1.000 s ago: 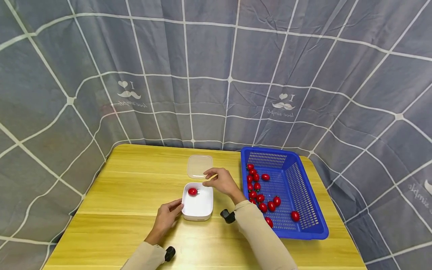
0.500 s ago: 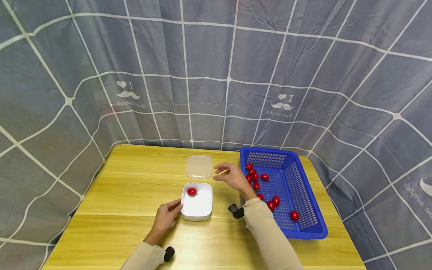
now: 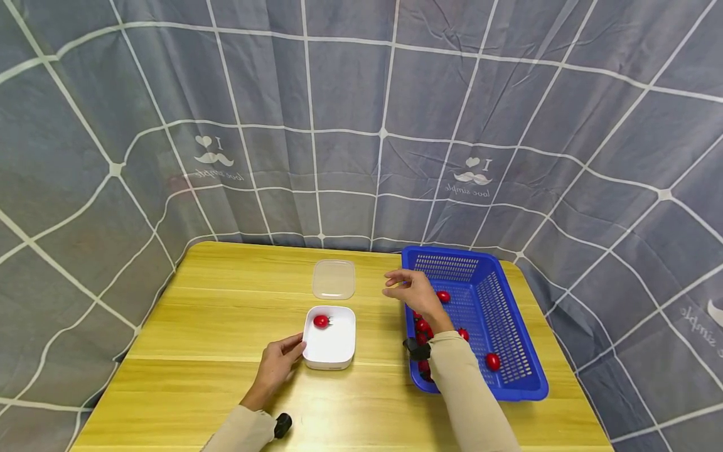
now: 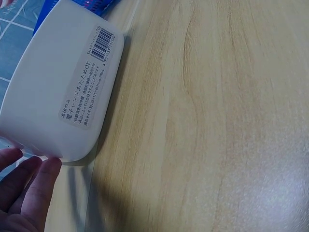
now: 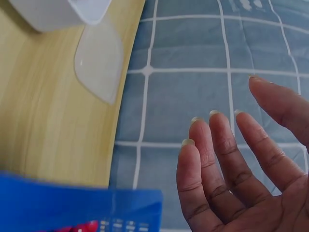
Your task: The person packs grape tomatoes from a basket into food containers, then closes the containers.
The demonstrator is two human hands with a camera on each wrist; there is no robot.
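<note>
A white square food container [image 3: 329, 345] stands on the table with one red cherry tomato [image 3: 321, 321] inside, near its far left corner. My left hand [image 3: 278, 362] is at the container's left side. In the left wrist view its fingertips [image 4: 50, 164] touch the wall, which bears a printed label [image 4: 87, 79]. My right hand [image 3: 417, 294] hovers by the left rim of the blue plastic basket [image 3: 511, 307], holding nothing. Its fingers are spread and slightly bent in the right wrist view. Several cherry tomatoes [image 3: 492, 361] lie in the basket, some hidden under the right forearm.
A translucent lid [image 3: 334, 279] lies flat behind the container. Beyond the wooden table [image 3: 226, 314] hangs a grey curtain [image 3: 350, 157] with a white grid. The basket takes up the table's right side.
My right hand has moved right, from over the container to the basket's left rim. The left hand, the container and the tomato inside it stay in place.
</note>
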